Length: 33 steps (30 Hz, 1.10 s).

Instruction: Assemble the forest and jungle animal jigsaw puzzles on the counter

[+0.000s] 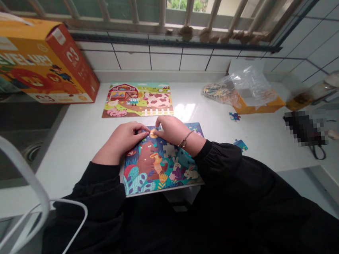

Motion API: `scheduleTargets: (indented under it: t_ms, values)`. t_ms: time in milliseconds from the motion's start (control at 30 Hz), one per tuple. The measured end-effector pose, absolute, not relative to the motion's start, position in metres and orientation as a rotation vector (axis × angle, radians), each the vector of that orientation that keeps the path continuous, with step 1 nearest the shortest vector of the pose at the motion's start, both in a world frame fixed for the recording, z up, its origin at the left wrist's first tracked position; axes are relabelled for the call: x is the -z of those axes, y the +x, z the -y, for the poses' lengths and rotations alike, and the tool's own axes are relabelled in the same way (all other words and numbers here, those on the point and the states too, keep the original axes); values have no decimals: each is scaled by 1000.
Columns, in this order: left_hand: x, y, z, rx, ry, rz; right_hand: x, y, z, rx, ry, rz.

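Note:
A jigsaw puzzle with a bear, rabbits and leaves lies in front of me on the white counter. My left hand rests over its upper left part, fingers bent and fingertips together at the top edge. From the other side my right hand comes down, thumb and finger pinched at a puzzle piece with a yellow round shape. My fingers partly cover that piece. A pale piece-shaped gap shows right of the bear. Two loose puzzle pieces, one upper and one lower, lie to the right.
Behind the puzzle lies a farm picture board. An orange box stands at the left by the sink. An open yellow box with clear plastic and a bag of pieces are back right. White cable-like loops cross the left foreground.

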State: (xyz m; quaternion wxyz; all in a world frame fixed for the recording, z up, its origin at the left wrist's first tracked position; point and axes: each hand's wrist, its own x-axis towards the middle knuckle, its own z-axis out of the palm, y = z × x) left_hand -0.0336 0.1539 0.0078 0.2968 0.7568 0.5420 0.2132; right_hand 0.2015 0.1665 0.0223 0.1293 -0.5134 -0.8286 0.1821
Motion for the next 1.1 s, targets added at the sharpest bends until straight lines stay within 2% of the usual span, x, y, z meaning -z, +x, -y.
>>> scheduleTargets:
  t_ms: [133, 333, 567, 867, 1100]
  values:
    - [-9, -34, -154, -560, 2026, -1458, -22, 237, -170, -415, -1527, 2342]
    - [-8, -35, -158, -540, 2056, -1443, -12, 366, -180, -52, -2116, 1843]
    - [-8, -35, -158, -528, 2052, -1464, -5, 464, -167, 31, -2351, 1591]
    - [-6, -35, -156, -550, 2007, -1461, -12, 459, -167, -174, -2095, 1768]
    - [-6, -35, -157, -540, 2019, -1467, -26, 374, -122, -345, -1425, 2309]
